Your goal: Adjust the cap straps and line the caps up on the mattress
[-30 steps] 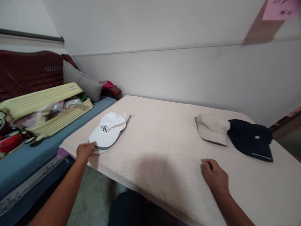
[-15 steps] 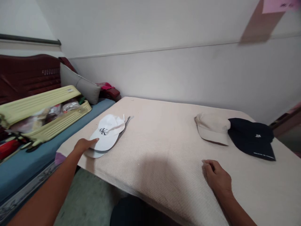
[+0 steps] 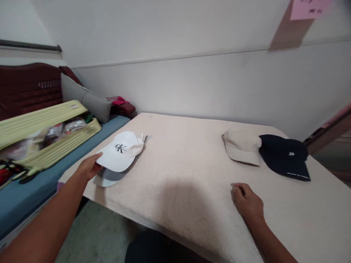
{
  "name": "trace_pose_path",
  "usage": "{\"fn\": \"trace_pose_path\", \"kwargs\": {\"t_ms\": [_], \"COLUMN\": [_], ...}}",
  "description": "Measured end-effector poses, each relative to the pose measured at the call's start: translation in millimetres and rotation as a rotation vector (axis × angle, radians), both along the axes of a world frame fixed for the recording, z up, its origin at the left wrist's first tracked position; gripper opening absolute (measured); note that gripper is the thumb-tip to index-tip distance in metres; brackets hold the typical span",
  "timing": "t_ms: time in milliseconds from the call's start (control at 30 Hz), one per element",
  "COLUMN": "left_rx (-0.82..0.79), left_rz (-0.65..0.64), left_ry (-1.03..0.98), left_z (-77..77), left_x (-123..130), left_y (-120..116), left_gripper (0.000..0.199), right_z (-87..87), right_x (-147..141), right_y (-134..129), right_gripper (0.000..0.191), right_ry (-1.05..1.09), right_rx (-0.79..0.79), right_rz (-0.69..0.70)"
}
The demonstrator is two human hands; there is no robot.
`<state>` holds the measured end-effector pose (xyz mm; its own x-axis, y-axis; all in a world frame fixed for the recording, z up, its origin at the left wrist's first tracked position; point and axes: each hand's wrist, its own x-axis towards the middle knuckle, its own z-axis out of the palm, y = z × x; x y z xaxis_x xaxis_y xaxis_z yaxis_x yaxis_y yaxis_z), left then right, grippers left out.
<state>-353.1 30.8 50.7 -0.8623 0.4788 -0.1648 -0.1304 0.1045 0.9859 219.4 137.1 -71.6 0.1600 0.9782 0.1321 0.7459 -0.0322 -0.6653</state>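
My left hand (image 3: 91,165) pinches the brim of a white baseball cap (image 3: 123,151) with black letters on its front. That brim is tilted up, apart from the brim of a grey cap (image 3: 108,178) lying beneath it. Most of the grey cap is hidden by the white one. On the right, my right hand (image 3: 248,202) rests loosely curled on the cloth, apart from any cap. Beyond it lie a beige cap (image 3: 241,146) and a dark navy cap (image 3: 285,155), side by side and touching.
The caps lie on a pale textured cloth (image 3: 175,157) against a grey wall (image 3: 186,91). To the left, a blue-topped bench (image 3: 120,124) holds an open yellow case (image 3: 44,117) with packets inside and a grey cushion (image 3: 90,100). A pink note (image 3: 307,9) hangs upper right.
My left hand has raised the white cap's brim, showing more of the grey cap beneath. My right hand stays curled on the cloth. The view has shifted slightly right.
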Motion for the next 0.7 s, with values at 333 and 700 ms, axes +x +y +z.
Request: {"fn": "trace_pose_path", "kwargs": {"t_ms": [333, 700], "left_rx": [0.632, 0.308], "left_rz": [-0.322, -0.874], "left_ry": [-0.245, -0.701], "left_z": [31.1, -42.9], "left_x": [151.8, 351.7], "left_y": [23.6, -20.3], "left_gripper": [0.025, 0.038], "right_z": [17.2, 94.0], "right_x": [-12.1, 5.5], "right_y": [-9.4, -46.6], "right_gripper": [0.014, 0.049], "right_ry": [0.580, 1.674], "right_rx": [-0.044, -0.374], "right_rz": [-0.035, 0.448]}}
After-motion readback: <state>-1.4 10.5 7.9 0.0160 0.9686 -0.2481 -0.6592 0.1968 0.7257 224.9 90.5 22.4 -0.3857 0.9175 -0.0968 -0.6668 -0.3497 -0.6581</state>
